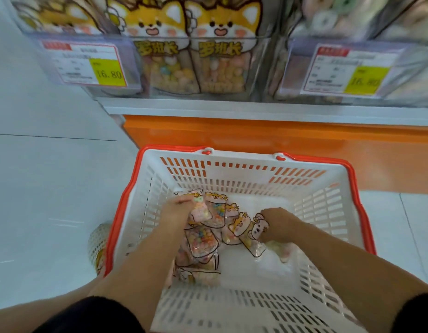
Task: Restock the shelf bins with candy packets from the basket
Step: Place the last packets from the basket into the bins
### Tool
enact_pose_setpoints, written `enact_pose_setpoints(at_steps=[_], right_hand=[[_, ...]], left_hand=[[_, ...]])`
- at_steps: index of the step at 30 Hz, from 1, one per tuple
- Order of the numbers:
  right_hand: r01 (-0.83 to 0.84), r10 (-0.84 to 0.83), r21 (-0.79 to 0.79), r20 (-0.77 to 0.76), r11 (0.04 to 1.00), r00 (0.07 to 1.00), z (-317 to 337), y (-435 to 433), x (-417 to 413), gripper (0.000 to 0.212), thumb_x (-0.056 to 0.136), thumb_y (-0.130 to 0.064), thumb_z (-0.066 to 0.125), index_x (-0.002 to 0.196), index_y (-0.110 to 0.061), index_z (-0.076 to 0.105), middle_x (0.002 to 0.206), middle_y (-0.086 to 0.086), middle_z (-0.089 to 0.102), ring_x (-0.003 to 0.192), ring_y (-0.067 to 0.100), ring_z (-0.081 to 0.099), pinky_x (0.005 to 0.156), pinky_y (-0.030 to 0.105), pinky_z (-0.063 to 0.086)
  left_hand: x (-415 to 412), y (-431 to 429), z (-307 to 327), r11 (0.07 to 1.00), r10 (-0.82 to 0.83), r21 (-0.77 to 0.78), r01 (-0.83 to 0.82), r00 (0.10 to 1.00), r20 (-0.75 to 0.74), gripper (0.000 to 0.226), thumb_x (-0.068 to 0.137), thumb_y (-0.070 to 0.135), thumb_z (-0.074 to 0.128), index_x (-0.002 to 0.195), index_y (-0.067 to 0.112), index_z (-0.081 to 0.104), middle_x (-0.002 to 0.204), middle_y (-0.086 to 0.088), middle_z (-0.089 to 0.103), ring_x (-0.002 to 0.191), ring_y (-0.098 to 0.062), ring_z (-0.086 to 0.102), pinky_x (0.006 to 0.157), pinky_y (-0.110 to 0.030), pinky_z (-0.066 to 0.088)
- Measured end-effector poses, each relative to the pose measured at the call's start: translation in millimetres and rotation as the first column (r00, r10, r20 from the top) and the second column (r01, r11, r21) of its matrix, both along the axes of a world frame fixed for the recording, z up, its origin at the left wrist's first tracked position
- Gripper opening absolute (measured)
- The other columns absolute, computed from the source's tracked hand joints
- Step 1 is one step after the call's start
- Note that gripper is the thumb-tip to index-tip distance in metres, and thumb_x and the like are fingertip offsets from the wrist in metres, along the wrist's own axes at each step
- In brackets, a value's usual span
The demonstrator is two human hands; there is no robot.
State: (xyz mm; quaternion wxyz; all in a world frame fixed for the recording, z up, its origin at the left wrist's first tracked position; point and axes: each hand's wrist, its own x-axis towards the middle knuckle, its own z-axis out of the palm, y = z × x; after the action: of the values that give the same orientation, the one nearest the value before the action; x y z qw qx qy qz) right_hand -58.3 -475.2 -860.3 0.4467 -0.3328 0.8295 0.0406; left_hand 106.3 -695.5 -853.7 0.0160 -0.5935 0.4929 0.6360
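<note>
A white basket (244, 169) with an orange rim stands on the floor below the shelf. Several clear candy packets (203, 241) with cartoon animal tops lie in its bottom. My left hand (177, 210) reaches in and grips a pink packet (201, 210) at the pile's far left. My right hand (277, 227) grips a bear-topped packet (256, 233) on the right side of the pile. Above, a clear shelf bin (193, 66) holds upright fox-printed candy packets.
Price tags reading 16.80 hang on the bin fronts at the left (88, 66) and right (347, 70). An orange shelf base (280, 140) runs behind the basket. A perforated shoe (97, 241) shows left of the basket on the pale tiled floor.
</note>
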Motion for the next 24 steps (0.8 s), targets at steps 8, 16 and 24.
enact_pose_setpoints(at_steps=[8, 16, 24], right_hand=[[0.262, -0.191, -0.423, 0.204, 0.868, 0.96, 166.2, -16.5, -16.0, 0.023, 0.084, -0.035, 0.079, 0.103, -0.031, 0.067, 0.102, -0.014, 0.073, 0.091, 0.005, 0.069, 0.085, 0.026, 0.055], [0.439, -0.446, -0.803, 0.246, 0.404, 0.861, 315.3, 7.2, 9.8, 0.024, 0.087, -0.044, 0.073, 0.086, -0.02, 0.069, 0.068, -0.014, 0.069, 0.058, 0.002, 0.061, 0.058, 0.019, 0.045], [0.407, -0.598, -0.904, 0.4, -0.132, 0.695, 381.8, 37.3, 39.5, 0.019, 0.086, -0.034, 0.076, 0.085, -0.023, 0.06, 0.065, -0.018, 0.067, 0.06, -0.009, 0.058, 0.055, 0.007, 0.042]], left_hand=[[1.4, 26.9, 132.1, 0.943, -0.327, -0.031, 0.331, 0.908, -0.263, 0.045, 0.1, 0.007, 0.056, 0.132, 0.038, 0.062, 0.127, -0.016, 0.058, 0.081, -0.015, 0.044, 0.09, -0.042, 0.05], [0.8, 73.5, 256.4, 0.821, -0.571, -0.284, 0.495, 0.702, -0.427, 0.035, 0.09, 0.059, 0.063, 0.115, 0.037, 0.073, 0.12, 0.003, 0.07, 0.08, -0.009, 0.066, 0.08, -0.031, 0.054], [-29.3, 129.6, 349.1, 0.609, -0.787, -0.59, 0.531, 0.499, -0.363, 0.021, 0.094, 0.045, 0.065, 0.091, 0.025, 0.072, 0.074, 0.015, 0.073, 0.066, -0.003, 0.062, 0.074, -0.035, 0.059]])
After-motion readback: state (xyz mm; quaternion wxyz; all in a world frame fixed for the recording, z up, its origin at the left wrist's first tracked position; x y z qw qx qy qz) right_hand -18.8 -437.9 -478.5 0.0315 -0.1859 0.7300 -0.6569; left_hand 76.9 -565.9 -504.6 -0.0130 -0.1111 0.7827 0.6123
